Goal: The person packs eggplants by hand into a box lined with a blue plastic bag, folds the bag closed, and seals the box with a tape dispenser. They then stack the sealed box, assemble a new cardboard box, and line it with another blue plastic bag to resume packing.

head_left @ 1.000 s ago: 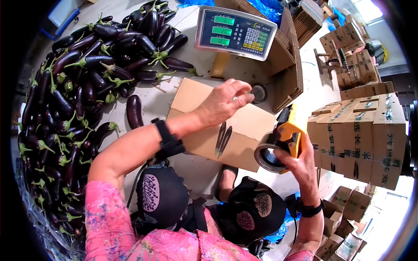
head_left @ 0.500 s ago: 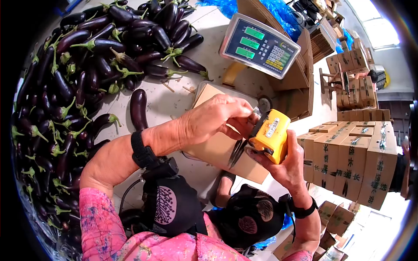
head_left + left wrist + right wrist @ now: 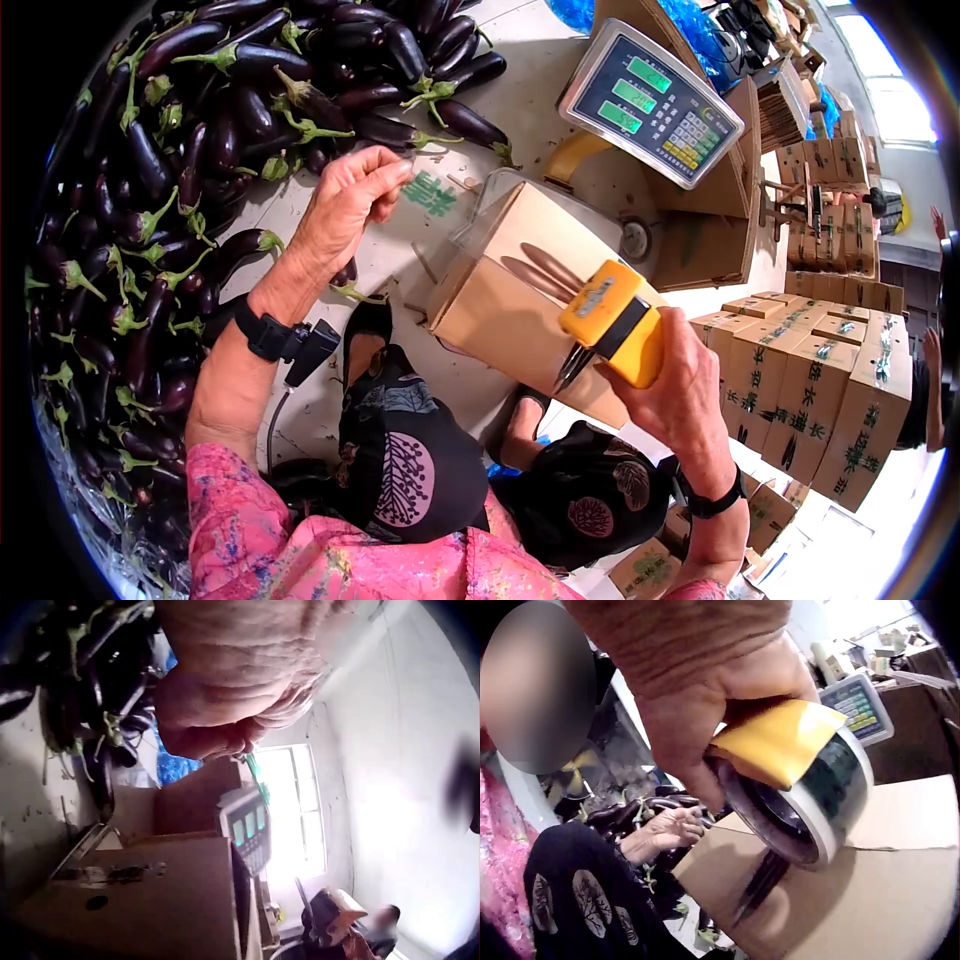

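My right hand [image 3: 680, 385] grips a yellow tape dispenser [image 3: 612, 322] above the right part of a cardboard box [image 3: 500, 290]; in the right wrist view its fingers curl over the dispenser and a wide tape roll [image 3: 840, 791] shows. My left hand [image 3: 335, 215] is raised left of the box, thumb and fingertips pinching the end of clear tape with green print [image 3: 432, 194]. Green print [image 3: 257, 778] also shows by the fingertips in the left wrist view. Dark eggplant shapes are printed on the box, which sits on a scale beneath its display [image 3: 652, 103].
Eggplants [image 3: 140, 290] are heaped along the left and top left. Cardboard sheets [image 3: 715, 250] stand behind the scale, and stacked printed boxes [image 3: 800, 385] are at the right. Another person's hand [image 3: 932, 350] shows at the far right edge.
My left hand has moved from beside the dispenser out to the left, with printed tape now at its fingertips. The dispenser has turned in my right hand, and the head view has shifted.
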{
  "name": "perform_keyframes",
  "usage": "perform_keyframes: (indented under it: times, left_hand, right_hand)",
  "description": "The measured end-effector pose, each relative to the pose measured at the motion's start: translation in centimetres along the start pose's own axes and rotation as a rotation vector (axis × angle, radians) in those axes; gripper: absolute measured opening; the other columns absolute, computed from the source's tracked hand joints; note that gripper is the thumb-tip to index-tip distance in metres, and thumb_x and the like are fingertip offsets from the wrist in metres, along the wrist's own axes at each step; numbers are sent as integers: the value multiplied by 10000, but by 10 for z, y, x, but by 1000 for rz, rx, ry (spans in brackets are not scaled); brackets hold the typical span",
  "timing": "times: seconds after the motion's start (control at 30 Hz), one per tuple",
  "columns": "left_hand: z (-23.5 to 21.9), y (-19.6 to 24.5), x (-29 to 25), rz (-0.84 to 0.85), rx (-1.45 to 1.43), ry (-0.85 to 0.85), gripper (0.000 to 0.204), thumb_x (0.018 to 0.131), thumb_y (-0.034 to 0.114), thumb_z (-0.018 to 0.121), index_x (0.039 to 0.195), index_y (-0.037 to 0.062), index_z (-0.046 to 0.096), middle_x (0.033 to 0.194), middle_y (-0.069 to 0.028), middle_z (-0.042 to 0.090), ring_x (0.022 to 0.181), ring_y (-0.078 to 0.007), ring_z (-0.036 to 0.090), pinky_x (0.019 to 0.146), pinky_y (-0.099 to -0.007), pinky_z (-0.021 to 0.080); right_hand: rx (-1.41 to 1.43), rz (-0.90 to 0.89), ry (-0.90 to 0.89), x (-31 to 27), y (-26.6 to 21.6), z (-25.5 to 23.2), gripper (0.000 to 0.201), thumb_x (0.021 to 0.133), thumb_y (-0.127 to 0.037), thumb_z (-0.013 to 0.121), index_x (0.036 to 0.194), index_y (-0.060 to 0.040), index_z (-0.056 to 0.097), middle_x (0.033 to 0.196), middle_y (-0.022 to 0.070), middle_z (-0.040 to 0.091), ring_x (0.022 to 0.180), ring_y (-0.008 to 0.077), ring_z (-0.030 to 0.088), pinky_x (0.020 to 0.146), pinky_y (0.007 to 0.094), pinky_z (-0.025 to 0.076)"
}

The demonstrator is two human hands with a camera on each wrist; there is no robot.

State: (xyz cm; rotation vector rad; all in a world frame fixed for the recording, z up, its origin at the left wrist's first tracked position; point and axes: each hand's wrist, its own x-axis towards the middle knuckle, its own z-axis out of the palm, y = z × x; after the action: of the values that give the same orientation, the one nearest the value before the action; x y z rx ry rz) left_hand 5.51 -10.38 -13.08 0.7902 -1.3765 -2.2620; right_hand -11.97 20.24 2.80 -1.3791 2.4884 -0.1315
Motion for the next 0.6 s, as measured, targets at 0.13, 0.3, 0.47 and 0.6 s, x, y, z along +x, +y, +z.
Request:
perform_keyframes:
  times: [0.13,0.3,0.47,0.6]
  left_hand:
    - [-23,-22,-2,-15,-95,44,68,974,147,658,936,93,641,819,60,600,627,-14,455,558,-184,354]
    - [-26,-45,-1,46,-93,138,104,983,187,663,920,105,650,817,70,586,628,-13,443,559,-195,350]
    - [-28,-66,3,160,131,185,178,998,225,631,910,71,652,722,87,514,618,-13,407,554,-203,338]
    - [-23,-97,9,156,362,225,231,985,224,615,898,11,618,685,24,526,653,-52,438,587,-249,404]
  right_hand:
    - [-65,-35,-66,17,-20,-3,545,781,-328,828,1057,-33,462,834,201,642,772,411,672,661,477,536]
    - [-135,-34,-101,31,-36,1,532,791,-356,810,1045,-18,486,846,209,635,770,412,663,635,496,519]
    - [-158,-20,-127,45,-43,8,500,789,-336,793,1029,-9,501,849,212,625,760,420,657,634,504,512]
    - [-207,-38,-128,52,-46,14,486,771,-314,790,1021,-8,507,860,216,625,755,420,655,635,504,511]
